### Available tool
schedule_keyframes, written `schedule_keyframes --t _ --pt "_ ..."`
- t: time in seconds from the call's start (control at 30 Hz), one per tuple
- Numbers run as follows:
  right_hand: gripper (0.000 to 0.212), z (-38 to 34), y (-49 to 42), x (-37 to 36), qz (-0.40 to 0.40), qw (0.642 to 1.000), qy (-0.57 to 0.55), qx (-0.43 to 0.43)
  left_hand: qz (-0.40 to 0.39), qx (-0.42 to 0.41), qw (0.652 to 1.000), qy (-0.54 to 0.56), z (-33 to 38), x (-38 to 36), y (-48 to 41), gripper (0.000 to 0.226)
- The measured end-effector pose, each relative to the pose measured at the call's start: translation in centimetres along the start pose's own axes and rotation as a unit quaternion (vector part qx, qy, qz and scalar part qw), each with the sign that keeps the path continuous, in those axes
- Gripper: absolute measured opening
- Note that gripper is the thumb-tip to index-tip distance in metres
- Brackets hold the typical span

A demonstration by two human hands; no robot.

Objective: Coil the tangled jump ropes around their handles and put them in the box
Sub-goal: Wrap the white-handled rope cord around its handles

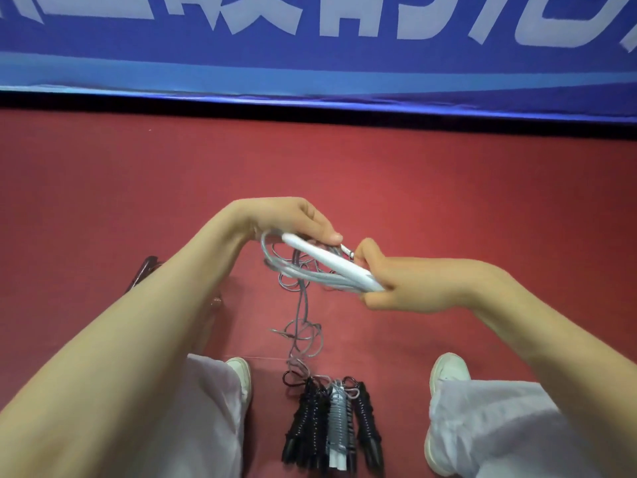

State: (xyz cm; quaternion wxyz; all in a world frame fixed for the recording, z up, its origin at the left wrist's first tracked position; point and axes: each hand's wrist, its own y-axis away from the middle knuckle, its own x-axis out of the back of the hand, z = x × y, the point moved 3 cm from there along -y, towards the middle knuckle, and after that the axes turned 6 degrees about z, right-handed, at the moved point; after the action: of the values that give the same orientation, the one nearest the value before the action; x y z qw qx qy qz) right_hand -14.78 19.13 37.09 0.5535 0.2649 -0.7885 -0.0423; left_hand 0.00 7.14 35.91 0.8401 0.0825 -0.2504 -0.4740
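Note:
White jump-rope handles (331, 265) lie slanted in the air between my hands. My right hand (396, 284) grips their lower end. My left hand (310, 219) pinches the upper end with its grey cord (293, 270) looped under it. A tangled length of grey cord (301, 331) hangs from the handles down to the floor. Between my feet lies a bundle of coiled ropes (334, 422), black ones on either side of a grey-and-white one. No box is in view.
The red floor (138, 184) runs to a blue banner (310, 70) along the wall ahead. My white shoes (448, 370) stand either side of the bundle. A dark object (144, 270) shows behind my left forearm.

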Motion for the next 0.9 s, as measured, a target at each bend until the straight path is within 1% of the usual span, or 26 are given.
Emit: schedule_keyframes --t 0.07,0.1,0.13,0.17,0.2,0.23,0.27,0.3,0.33,0.37,0.4,0.43,0.47,0.53,0.63,0.7,0.77,0.83,0.9 --pt "0.028 0.5 -0.8 -1.2 -0.011 0.996 0.086 -0.032 0.026 -0.011 0.996 -0.089 0.3 -0.5 -0.4 0.006" --pt "0.027 0.8 -1.3 -1.9 -0.006 0.991 0.124 -0.051 0.049 -0.023 0.987 -0.153 0.7 -1.0 -0.7 0.008" --pt "0.030 1.1 -1.7 -2.3 0.009 0.985 0.156 -0.070 0.081 -0.043 0.970 -0.224 1.2 -1.5 -1.1 0.010" --pt "0.037 1.6 -2.2 -2.5 0.035 0.979 0.181 -0.091 0.119 -0.073 0.950 -0.280 1.7 -2.2 -1.4 0.010" --pt "0.046 2.1 -2.6 -2.3 0.070 0.971 0.201 -0.113 0.158 -0.104 0.932 -0.310 2.2 -2.7 -1.5 0.010" --pt "0.053 2.8 -2.9 -1.7 0.111 0.962 0.211 -0.131 0.198 -0.125 0.922 -0.307 2.4 -3.1 -1.6 0.008" --pt "0.057 3.3 -3.1 -1.0 0.154 0.954 0.213 -0.146 0.238 -0.135 0.926 -0.262 2.4 -3.2 -1.7 0.006" --pt "0.060 3.9 -3.2 -0.1 0.199 0.944 0.210 -0.159 0.270 -0.133 0.937 -0.176 2.4 -3.1 -1.7 0.007" --pt "0.060 4.3 -3.2 0.8 0.242 0.934 0.203 -0.169 0.285 -0.122 0.948 -0.069 2.5 -3.2 -1.7 0.013" --pt "0.058 4.6 -3.3 1.4 0.279 0.926 0.184 -0.174 0.276 -0.103 0.955 0.038 2.6 -3.7 -1.8 0.019" --pt "0.055 4.7 -3.4 1.9 0.308 0.923 0.150 -0.174 0.251 -0.080 0.956 0.128 2.8 -4.3 -1.9 0.022" --pt "0.053 4.7 -3.5 2.2 0.329 0.923 0.102 -0.169 0.220 -0.061 0.954 0.195 3.0 -5.0 -2.0 0.026" --pt "0.054 4.7 -3.6 2.5 0.346 0.923 0.049 -0.159 0.192 -0.047 0.951 0.238 3.2 -5.6 -2.1 0.030" --pt "0.061 4.8 -3.6 3.0 0.373 0.917 -0.051 -0.135 0.154 -0.045 0.946 0.282 3.6 -6.0 -2.1 0.033" --pt "0.058 4.6 -3.3 3.9 0.388 0.900 -0.173 -0.098 0.159 -0.062 0.937 0.305 3.9 -5.1 -2.0 0.025" --pt "0.052 4.4 -3.3 4.2 0.385 0.890 -0.233 -0.078 0.191 -0.075 0.932 0.299 4.0 -4.6 -1.7 0.020" --pt "0.042 4.2 -3.2 4.4 0.375 0.874 -0.305 -0.054 0.236 -0.097 0.929 0.267 4.1 -4.3 -1.5 0.016" --pt "0.032 3.8 -3.1 4.5 0.359 0.847 -0.391 -0.026 0.291 -0.119 0.918 0.241 4.4 -3.9 -1.3 0.015" --pt "0.027 3.1 -3.0 4.6 0.347 0.817 -0.460 -0.006 0.334 -0.134 0.901 0.243 4.5 -3.3 -1.2 0.023"
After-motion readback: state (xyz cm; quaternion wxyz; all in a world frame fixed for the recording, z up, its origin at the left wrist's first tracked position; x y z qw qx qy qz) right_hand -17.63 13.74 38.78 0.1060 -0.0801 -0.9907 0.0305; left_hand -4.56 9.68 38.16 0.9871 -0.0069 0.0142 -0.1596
